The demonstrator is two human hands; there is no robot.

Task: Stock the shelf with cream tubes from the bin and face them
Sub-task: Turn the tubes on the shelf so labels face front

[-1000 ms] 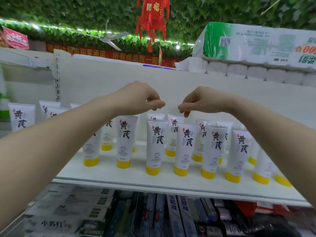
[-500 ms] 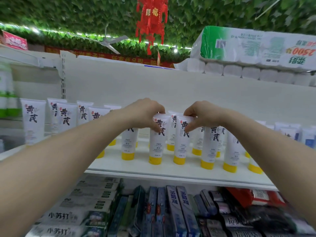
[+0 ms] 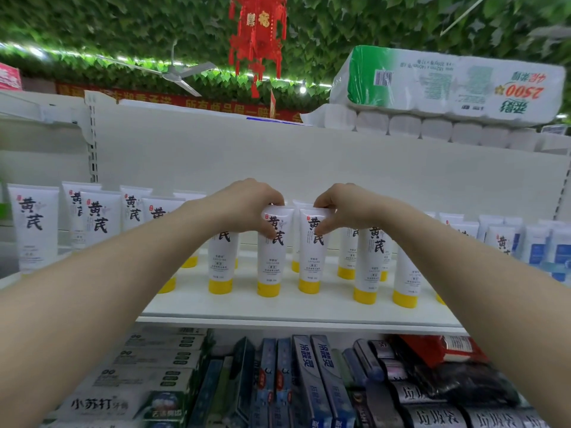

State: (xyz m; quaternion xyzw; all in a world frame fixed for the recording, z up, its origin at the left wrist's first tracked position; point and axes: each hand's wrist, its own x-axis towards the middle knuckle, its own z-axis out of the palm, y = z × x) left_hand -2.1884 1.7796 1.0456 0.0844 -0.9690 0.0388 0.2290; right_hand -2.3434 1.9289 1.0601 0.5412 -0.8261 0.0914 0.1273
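Several white cream tubes with yellow caps stand cap-down on the white shelf (image 3: 278, 307), labels facing me. My left hand (image 3: 244, 205) grips the top of one front-row tube (image 3: 272, 264), thumb across its label. Beside it, my right hand (image 3: 343, 205) pinches the top of the neighbouring tube (image 3: 312, 267). Both tubes stand upright on the shelf, close together. More tubes (image 3: 99, 220) line the shelf to the left and others (image 3: 369, 267) stand to the right. No bin is in view.
Boxed toothpaste (image 3: 312, 381) fills the shelf below. Blue and white tubes (image 3: 537, 248) stand at the right end of the cream shelf. A pack of tissue rolls (image 3: 448, 84) lies on the top of the shelving, under a red hanging ornament (image 3: 256, 35).
Both hands dropped from above the tubes and took hold of the tops of two front-row tubes; now they still hold them. My view has come closer and shifted right.
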